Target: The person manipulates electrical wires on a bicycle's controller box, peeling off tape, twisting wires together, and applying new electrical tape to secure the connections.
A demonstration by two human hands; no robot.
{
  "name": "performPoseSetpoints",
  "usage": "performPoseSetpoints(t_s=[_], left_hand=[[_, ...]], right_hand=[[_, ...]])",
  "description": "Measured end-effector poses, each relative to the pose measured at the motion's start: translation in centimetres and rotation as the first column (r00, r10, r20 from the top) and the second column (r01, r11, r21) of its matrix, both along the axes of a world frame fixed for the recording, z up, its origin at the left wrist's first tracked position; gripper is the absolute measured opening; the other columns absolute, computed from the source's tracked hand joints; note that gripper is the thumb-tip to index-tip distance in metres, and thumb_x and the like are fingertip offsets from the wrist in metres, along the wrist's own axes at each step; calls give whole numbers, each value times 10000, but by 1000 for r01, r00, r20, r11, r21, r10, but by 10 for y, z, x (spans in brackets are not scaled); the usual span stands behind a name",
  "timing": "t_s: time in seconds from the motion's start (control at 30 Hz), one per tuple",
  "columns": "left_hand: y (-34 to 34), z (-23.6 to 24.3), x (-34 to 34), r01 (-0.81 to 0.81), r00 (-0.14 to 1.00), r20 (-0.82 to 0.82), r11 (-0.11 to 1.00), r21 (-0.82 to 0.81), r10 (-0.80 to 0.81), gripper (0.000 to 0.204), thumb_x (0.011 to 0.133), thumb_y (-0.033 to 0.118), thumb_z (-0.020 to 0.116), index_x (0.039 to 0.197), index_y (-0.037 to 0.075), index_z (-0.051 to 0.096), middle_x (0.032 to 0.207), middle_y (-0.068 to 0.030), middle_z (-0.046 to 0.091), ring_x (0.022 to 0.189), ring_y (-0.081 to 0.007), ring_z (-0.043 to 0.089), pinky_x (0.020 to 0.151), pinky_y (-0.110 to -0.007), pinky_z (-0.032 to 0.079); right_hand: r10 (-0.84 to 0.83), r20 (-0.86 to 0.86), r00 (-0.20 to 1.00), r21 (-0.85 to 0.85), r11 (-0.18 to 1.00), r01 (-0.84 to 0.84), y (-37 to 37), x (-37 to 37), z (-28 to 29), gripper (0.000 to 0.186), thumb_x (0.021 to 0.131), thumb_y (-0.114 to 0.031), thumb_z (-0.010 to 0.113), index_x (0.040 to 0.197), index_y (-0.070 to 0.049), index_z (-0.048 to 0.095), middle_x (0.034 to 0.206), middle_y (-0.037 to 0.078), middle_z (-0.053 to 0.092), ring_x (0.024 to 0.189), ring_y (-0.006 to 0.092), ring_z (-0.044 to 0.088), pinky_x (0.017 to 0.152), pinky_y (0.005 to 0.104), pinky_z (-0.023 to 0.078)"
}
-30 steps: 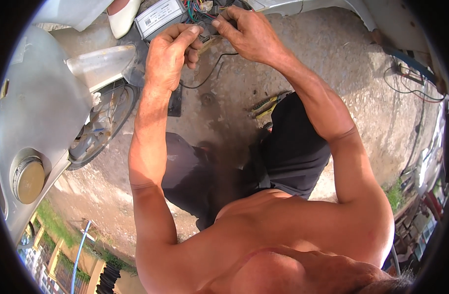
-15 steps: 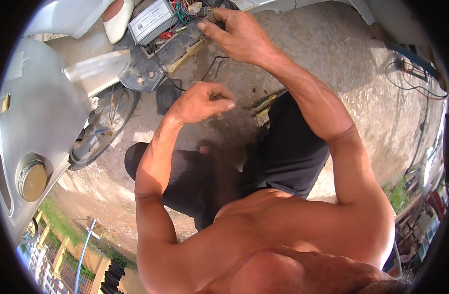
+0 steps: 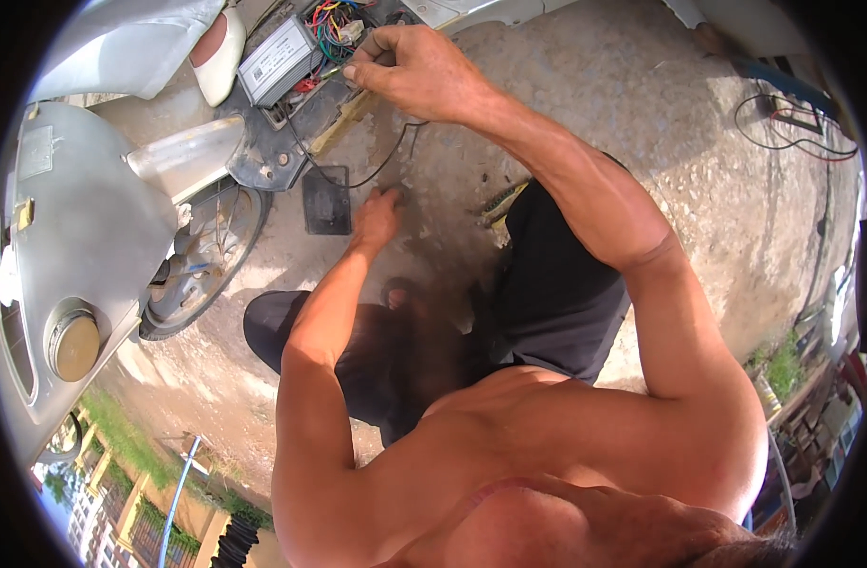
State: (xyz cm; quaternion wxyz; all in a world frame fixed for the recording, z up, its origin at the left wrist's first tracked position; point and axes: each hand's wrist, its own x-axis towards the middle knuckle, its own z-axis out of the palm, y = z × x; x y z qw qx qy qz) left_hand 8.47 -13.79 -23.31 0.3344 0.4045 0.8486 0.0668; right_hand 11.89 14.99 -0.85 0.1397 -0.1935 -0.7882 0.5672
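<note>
My right hand (image 3: 424, 74) is at the upper middle, thumb and forefinger curled together in a pinch beside a bundle of coloured wires (image 3: 334, 21). Whatever lies between those fingertips is too small to make out. Left of the wires sits a finned silver box (image 3: 280, 62) with a printed label. My left hand (image 3: 376, 220) reaches low over the ground, next to a flat black square piece (image 3: 327, 201). Its fingers are partly hidden and in shadow. A thin black cable (image 3: 376, 170) loops above it, below my right hand.
At the left stands a vehicle's grey body panel (image 3: 102, 180) with a round cap (image 3: 75, 346) and a wheel (image 3: 206, 256). A white shoe (image 3: 221, 64) shows at the upper left. More cable (image 3: 784, 142) lies on the rough ground at the right.
My left hand has dropped away from me and down toward the ground beside the black square piece, which now shows more fully. My right hand, still pinched, has shifted slightly left.
</note>
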Motion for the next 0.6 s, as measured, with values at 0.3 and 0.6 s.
performPoseSetpoints(t_s=[0.3,0.6], left_hand=[[73,250,-33,-398,529,835,824,404,-153,177,963,123,667,1038,-34,630,1434,-209,518,1072,-214,637,939,-352,528],[101,234,-84,-206,971,240,529,823,3,214,935,80,719,1105,-44,681,1335,-173,596,1176,-253,612,969,-353,529]], right_hand=[[79,6,997,-545,836,-63,10,2,14,275,953,-271,736,1042,-17,677,860,41,719,697,74,569,599,241,445],[12,-43,999,-609,792,-36,7,2,7,322,925,-170,739,1169,6,628,923,17,691,701,59,561,597,221,431]])
